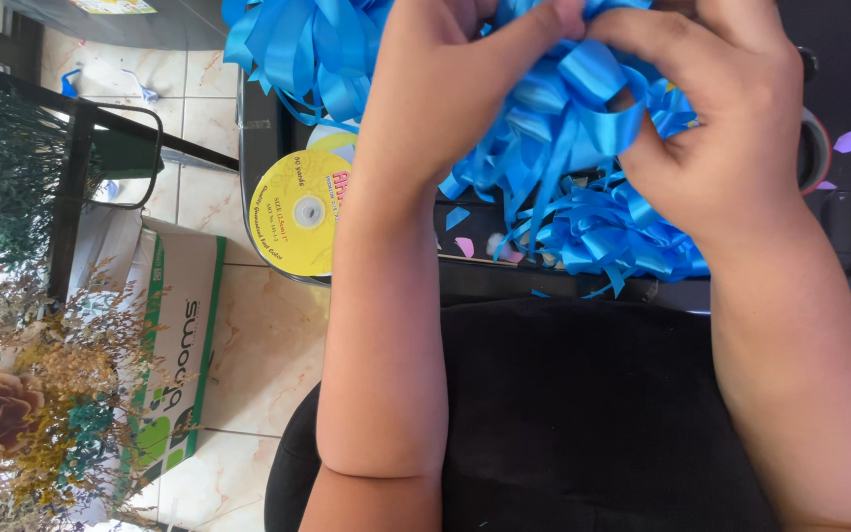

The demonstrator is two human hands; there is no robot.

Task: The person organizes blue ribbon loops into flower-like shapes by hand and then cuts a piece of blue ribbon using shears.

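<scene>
Head view: left hand [445, 89] and right hand [721, 118], both pinched shut on a blue ribbon bow [583, 167] (loops bunched); yellow ribbon spool [297, 212] beside the left forearm.

1. Yellow ribbon spool [299, 210], lying at the left edge of the dark table [260, 148].
2. Second cluster of blue ribbon loops [297, 44] at the table's far left corner.
3. White-and-green cardboard box [181, 345] on the beige tiled floor [268, 365].
4. Dried flower bunches [22, 394], yellow and teal, beside the box.
5. Black metal frame [76, 167] standing on the floor, further left.
6. Small paper scraps [465, 246], pale pink and blue, on the table.
</scene>
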